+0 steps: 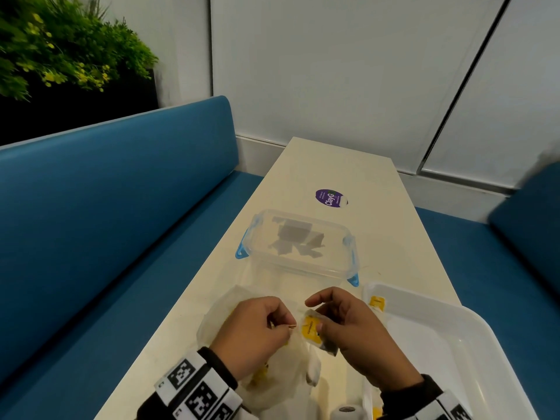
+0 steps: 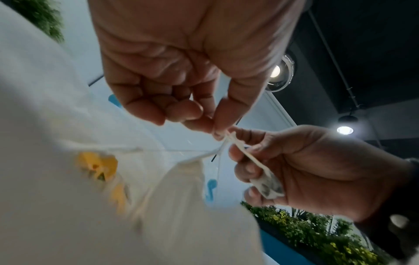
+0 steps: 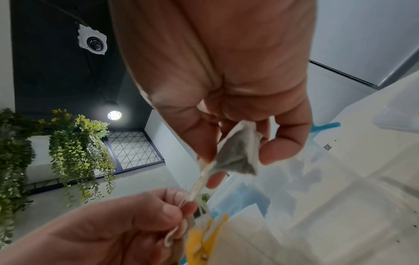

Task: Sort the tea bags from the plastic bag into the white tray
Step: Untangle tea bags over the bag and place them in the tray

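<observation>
In the head view both hands meet over the near part of the table. My right hand grips a tea bag with a yellow tag; the right wrist view shows its grey pouch between thumb and fingers. My left hand pinches the white string that runs to that pouch. The crumpled plastic bag lies under the left hand, with more yellow tags showing inside. The white tray sits to the right and holds a yellow-tagged tea bag in its far left corner.
A clear lidded box with blue clips stands just beyond the hands. A purple sticker lies farther back on the table. A small white roll stands at the near edge. Blue bench seats flank the narrow table on both sides.
</observation>
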Demonstrator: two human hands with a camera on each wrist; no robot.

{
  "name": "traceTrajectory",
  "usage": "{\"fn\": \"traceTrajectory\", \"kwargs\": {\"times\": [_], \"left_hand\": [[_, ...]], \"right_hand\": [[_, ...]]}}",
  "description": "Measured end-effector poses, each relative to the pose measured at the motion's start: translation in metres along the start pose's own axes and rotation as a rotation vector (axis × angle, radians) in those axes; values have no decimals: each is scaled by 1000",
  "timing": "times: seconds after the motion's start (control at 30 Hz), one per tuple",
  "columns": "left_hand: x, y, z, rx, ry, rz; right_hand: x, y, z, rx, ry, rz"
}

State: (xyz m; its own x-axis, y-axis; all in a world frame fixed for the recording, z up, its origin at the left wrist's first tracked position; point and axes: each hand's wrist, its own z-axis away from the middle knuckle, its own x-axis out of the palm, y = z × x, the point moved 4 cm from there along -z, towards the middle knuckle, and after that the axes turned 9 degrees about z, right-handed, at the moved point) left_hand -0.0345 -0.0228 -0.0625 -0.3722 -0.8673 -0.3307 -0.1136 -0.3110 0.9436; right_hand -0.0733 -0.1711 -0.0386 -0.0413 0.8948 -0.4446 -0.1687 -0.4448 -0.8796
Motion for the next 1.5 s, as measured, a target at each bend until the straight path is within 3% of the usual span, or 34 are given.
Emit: {"fn": "traceTrajectory", "kwargs": {"times": [0.17,0.37,0.57,0.7,0.87,1.37,1.5], "left_hand": [[-6,-2,-9,-10,3,-33],[-6,-3,-11,-95,7,259],[-6,1,-10,-16,29,326],[-6,-2,-10,24,10,338],[2,-3,-6,4,-175,338],[-11,-1,-8,-3,-145,255],[-14,-3,-9,9,-148,290]], "right_hand": [[4,0,-2,6,-24,89],[5,3,-3,-4,9,187],[8,-3,-5,-61,23,309],[6,-1,-5,14,21,187],[4,-4,-4,53,-23,32],[6,-2,-3,106,-12,-2],[11,-4,-4,37,-7,96]]}}
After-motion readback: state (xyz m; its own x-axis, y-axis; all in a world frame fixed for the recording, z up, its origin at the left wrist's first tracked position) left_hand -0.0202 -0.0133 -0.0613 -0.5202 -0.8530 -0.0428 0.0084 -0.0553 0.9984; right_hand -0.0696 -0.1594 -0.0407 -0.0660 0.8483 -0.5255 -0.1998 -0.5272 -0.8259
